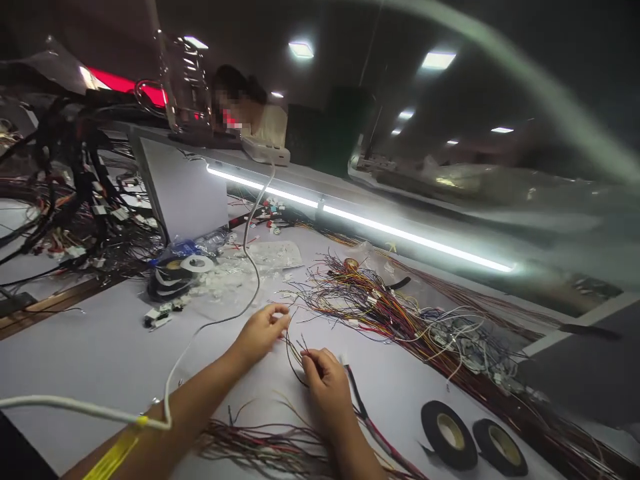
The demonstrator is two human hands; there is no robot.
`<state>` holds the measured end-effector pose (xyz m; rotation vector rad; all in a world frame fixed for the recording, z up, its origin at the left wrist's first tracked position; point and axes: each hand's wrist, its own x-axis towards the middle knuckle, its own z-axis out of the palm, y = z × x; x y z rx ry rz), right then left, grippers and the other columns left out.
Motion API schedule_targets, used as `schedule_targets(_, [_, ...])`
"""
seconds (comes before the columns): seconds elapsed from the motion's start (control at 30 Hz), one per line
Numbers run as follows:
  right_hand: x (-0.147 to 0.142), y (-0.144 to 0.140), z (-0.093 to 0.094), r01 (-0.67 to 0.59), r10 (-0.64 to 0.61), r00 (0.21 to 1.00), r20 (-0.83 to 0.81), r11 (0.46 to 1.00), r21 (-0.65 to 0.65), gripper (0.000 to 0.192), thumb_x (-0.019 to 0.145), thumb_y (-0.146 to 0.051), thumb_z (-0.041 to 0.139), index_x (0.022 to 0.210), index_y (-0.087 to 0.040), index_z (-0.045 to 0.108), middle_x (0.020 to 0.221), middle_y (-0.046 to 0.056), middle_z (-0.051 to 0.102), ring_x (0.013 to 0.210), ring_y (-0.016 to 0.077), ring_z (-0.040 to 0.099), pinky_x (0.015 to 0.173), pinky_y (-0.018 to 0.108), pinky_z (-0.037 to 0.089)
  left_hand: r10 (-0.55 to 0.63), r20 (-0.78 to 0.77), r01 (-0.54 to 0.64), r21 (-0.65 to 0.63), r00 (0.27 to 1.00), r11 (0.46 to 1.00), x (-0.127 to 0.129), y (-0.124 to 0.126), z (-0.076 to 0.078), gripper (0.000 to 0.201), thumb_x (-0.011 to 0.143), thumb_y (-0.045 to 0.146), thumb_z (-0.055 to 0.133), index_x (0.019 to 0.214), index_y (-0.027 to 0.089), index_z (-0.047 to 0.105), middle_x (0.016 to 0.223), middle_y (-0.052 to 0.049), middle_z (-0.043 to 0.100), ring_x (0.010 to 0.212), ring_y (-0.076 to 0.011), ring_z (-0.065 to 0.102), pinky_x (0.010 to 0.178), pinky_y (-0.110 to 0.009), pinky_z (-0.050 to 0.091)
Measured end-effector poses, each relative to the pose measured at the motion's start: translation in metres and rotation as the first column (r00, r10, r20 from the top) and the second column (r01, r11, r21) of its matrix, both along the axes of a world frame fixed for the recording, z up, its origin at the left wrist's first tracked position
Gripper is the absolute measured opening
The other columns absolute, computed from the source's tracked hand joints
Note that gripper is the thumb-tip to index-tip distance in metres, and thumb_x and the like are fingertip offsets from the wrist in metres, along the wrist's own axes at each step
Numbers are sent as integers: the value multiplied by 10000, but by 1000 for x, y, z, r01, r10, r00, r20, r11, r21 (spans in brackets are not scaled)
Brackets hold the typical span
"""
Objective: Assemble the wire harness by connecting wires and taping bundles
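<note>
My left hand (261,331) hovers over the white table (100,353), thumb and fingers pinched together near the ends of a few thin dark wires (291,347). My right hand (326,381) rests on the table and pinches those same thin wires at their other end. A taped wire bundle with a small white connector (356,393) lies just right of my right hand. A white cable (210,323) runs across my left wrist, which wears a yellow band (116,455).
A heap of coloured wires (370,300) spreads to the right. Two black tape rolls (473,440) lie at the near right. Tape rolls and small connectors (175,273) sit at the left by a wiring board (75,200). A light strip (360,223) runs behind; another person (250,113) sits beyond.
</note>
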<state>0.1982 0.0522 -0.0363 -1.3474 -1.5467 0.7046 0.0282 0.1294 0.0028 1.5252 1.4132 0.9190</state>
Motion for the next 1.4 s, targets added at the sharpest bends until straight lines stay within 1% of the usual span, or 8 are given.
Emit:
schedule_targets(0.1, [0,1,-3,2,-7,996,-88,999,-54,244,904,-369,538,897,-209,722,804,33,670,749,166,620,681,232,471,62,-114,-47,132,992,990,6,49,-2,225,826,226,531,1012,189,654,1134,-88,642,1068,-238,591,991,-372,414])
schedule_targets(0.3, [-1,1,-2,2,-5,988,-156,1000,-19,261,880,-350,573,1065,-213,696,878,36,691,784,166,632,722,243,493,39,-163,-9,180,986,984,14,98,-14,89,723,129,610,725,195,670,961,-103,658,1139,-304,519,1058,-408,297])
schedule_targets(0.4, [0,1,5,-3,7,984,-179,1000,24,228,908,-341,516,907,-205,699,821,36,670,781,169,624,703,247,483,27,-92,-8,201,995,980,8,74,-7,95,775,231,613,839,222,683,1011,-84,648,1116,-276,524,1011,-351,342])
schedule_targets(0.5, [1,0,11,16,-11,984,-180,1000,25,213,904,-325,510,858,-193,670,814,38,654,786,170,614,712,250,473,-14,10,12,149,1000,989,1,26,7,254,827,371,577,1030,235,647,872,-46,649,841,-220,600,798,-311,456])
schedule_targets(0.67, [0,-4,11,18,-17,983,-184,1000,6,165,860,-307,573,808,-185,671,736,19,620,658,146,562,608,234,443,62,549,145,-325,833,935,1,-47,14,236,836,390,598,937,177,594,744,19,556,519,-72,418,524,-197,333])
schedule_targets(0.77, [0,-7,11,40,-38,992,-119,999,13,134,835,-272,594,776,-185,676,666,-5,568,588,128,508,558,226,405,121,632,187,-399,766,898,7,-63,6,263,827,417,629,910,171,587,723,43,498,481,-39,339,485,-181,256])
schedule_targets(1.2, [4,-6,11,105,-105,994,-1,994,20,131,804,-210,558,679,-189,590,630,-21,523,588,125,477,560,229,391,-38,544,246,-314,838,917,12,-63,-8,291,846,497,571,888,209,587,573,68,421,492,-93,350,501,-216,279])
schedule_targets(1.4, [2,-9,9,45,-51,996,77,995,86,115,808,-197,540,720,-188,613,627,-16,526,574,124,484,556,233,387,-149,219,154,-5,964,988,10,-65,-7,259,838,471,586,864,229,673,760,-24,616,740,-190,535,653,-256,400])
